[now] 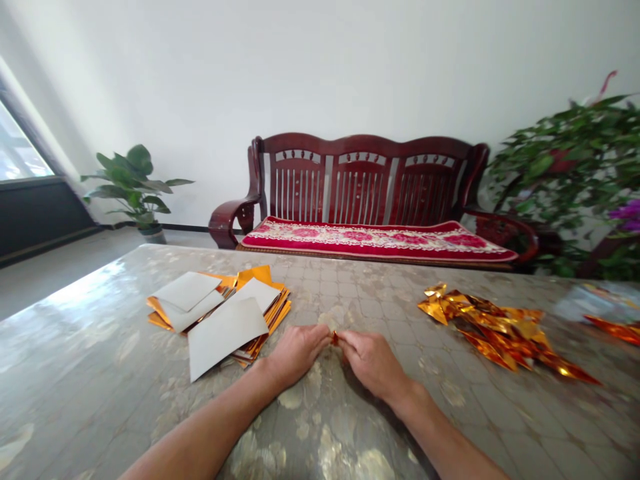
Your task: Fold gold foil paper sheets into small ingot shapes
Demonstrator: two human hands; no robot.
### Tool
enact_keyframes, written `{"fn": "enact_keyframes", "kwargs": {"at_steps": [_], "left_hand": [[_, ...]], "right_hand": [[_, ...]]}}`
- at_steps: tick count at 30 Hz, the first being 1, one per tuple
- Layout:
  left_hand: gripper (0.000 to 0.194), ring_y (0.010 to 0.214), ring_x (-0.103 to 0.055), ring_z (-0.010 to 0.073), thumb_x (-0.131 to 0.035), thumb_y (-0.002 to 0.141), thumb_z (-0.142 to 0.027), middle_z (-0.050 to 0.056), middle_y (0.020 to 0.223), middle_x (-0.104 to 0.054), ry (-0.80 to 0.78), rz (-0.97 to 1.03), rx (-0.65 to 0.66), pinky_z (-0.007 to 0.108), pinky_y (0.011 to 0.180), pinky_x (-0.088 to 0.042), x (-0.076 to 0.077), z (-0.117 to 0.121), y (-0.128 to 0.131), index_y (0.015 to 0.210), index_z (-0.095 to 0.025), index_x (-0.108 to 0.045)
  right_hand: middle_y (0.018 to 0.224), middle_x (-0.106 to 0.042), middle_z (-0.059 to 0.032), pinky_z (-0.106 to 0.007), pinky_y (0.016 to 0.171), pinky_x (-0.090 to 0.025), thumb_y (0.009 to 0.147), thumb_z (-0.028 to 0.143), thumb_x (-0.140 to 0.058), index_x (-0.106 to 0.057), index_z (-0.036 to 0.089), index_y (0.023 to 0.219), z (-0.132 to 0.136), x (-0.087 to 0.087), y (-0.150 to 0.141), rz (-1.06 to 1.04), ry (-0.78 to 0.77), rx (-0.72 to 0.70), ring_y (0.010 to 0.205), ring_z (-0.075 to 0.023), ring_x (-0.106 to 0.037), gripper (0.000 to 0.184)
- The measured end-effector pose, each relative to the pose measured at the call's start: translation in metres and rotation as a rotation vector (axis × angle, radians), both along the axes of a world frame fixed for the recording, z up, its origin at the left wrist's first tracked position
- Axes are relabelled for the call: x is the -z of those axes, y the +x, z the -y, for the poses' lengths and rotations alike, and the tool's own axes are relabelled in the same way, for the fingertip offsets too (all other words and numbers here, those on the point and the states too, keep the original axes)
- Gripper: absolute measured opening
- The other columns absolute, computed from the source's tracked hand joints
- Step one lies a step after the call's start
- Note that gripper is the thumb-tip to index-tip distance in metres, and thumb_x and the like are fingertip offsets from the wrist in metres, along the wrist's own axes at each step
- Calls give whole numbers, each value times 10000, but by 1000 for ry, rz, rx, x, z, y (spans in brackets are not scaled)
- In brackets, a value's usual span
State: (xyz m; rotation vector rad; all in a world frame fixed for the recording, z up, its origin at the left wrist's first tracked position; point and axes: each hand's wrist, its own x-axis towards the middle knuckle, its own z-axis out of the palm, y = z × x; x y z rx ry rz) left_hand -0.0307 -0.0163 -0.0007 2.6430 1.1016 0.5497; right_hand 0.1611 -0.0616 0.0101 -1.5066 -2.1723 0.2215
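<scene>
My left hand [301,350] and my right hand [373,360] meet near the middle of the table, fingers closed on one small piece of shiny orange-gold foil paper [335,338]. Only a sliver of that paper shows between the fingertips; the rest is hidden. Left of my hands lies a loose stack of gold foil paper sheets [280,310], several with their pale backs up. Over to the right is a pile of folded gold foil pieces [505,327] with pointed ends.
The table [380,293] has a patterned, glossy cover. A clear plastic bag [595,300] lies at its right, beside more orange foil [617,330]. Beyond the table stand a dark red wooden bench [365,177] and potted plants [133,180] on both sides.
</scene>
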Motion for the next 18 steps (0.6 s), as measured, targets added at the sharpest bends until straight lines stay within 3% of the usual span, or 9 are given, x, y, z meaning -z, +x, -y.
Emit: {"fn": "enact_keyframes", "kwargs": {"at_steps": [4,8,14,18], "left_hand": [[295,764,-610,137,-441,1001,-361,-8,804,-636,-9,89,-49,223,674,-384,-5,-5,-3,834,-223,-641],[253,829,-596,148,-490,979,-334,2,830,-610,-3,147,-64,229,729,-405,-2,-9,-6,846,-224,-674],[135,846,-604,156,-541,950,-315,-8,872,-643,-87,217,-12,243,761,-429,5,-11,-7,951,-235,-649],[126,844,-592,157,-551,928,-247,-3,909,-634,-76,266,24,247,750,-437,3,-10,-9,1049,-222,-576]], "right_hand": [[939,-754,-25,-264,688,-446,975,293,-475,-712,283,1046,-3,-3,9,115,67,44,840,-187,-695,248],[1030,-708,-40,-291,769,-471,885,217,-595,-638,251,1172,-4,-4,14,82,174,41,944,-210,-658,292],[954,-657,-35,-267,795,-459,915,150,-555,-637,233,1014,-6,-3,21,20,202,-159,899,-181,-618,153],[913,-644,-29,-250,760,-453,954,175,-513,-653,238,995,-7,-1,23,15,189,-201,847,-165,-613,159]]}}
